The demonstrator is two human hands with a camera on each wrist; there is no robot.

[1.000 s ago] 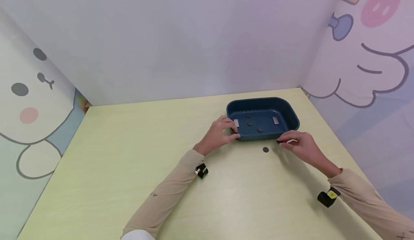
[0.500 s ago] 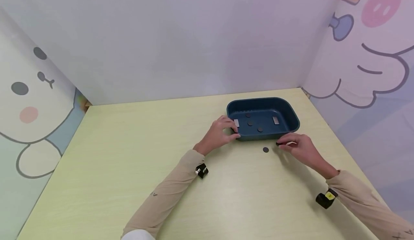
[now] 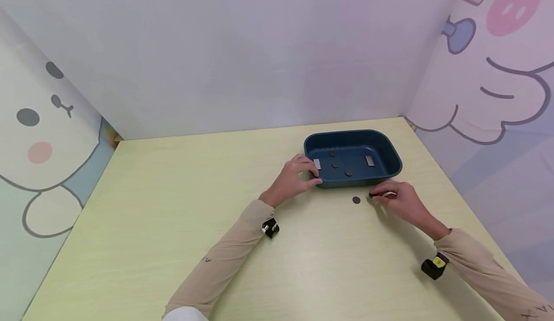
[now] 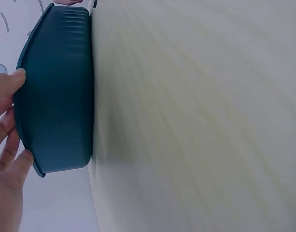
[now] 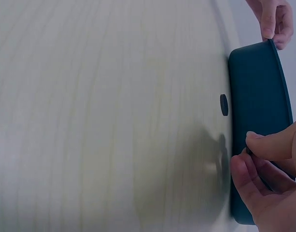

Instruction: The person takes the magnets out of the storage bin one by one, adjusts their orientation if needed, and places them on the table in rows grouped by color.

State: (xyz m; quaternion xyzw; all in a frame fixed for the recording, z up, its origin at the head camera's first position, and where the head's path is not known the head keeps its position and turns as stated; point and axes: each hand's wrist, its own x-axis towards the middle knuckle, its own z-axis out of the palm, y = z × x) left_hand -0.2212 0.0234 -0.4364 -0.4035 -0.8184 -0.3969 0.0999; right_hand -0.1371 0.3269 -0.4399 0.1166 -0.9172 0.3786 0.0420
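My left hand [image 3: 294,179] grips the near left corner of a dark blue-green plastic tray [image 3: 346,184], thumb and fingers at its rim, as the left wrist view also shows. Just in front of the tray's near right part, my right hand [image 3: 402,201] pinches a small dark disc [image 3: 371,195] between thumb and fingertips, low over the table. Another flat dark disc [image 3: 356,200] lies on the table between that hand and the tray's near wall. Inside the tray lie three dark discs [image 3: 348,172] and two pale rectangular pieces [image 3: 370,161], one near each end.
The pale yellow wood-grain table [image 3: 173,205] spreads to the left and front of the tray. A plain whitish wall [image 3: 216,61] stands behind it, with cartoon-printed panels [image 3: 510,71] at both sides. Both wrists carry small black cameras [image 3: 434,266].
My right hand has drawn back slightly from the tray's near rim and sunk toward the table with the disc. The left hand stays at the corner.
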